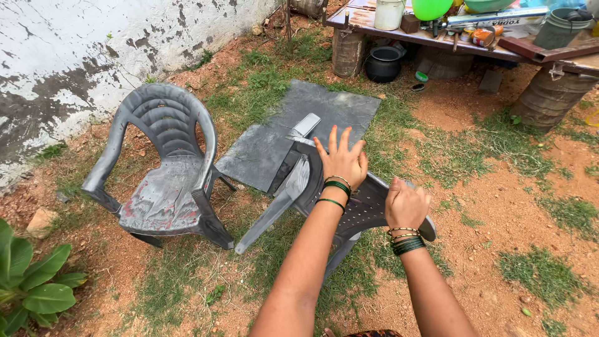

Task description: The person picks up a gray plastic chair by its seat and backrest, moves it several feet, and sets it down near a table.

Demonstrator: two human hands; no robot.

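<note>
A grey plastic chair (299, 187) lies tipped over on the ground in front of me. My left hand (342, 157) hovers over its seat with fingers spread, holding nothing. My right hand (406, 203) is closed on the chair's near edge by the backrest. Both wrists wear green and gold bangles. A second grey plastic chair (163, 168), worn and stained, stands upright to the left.
A flat grey slab (262, 146) lies on the grass behind the tipped chair. At the back, a wooden bench (474, 47) on stumps carries pots, buckets and tools. A black pot (383, 63) sits beneath it. A peeling white wall (75, 56) runs along the left, and a green plant (34, 287) grows at bottom left.
</note>
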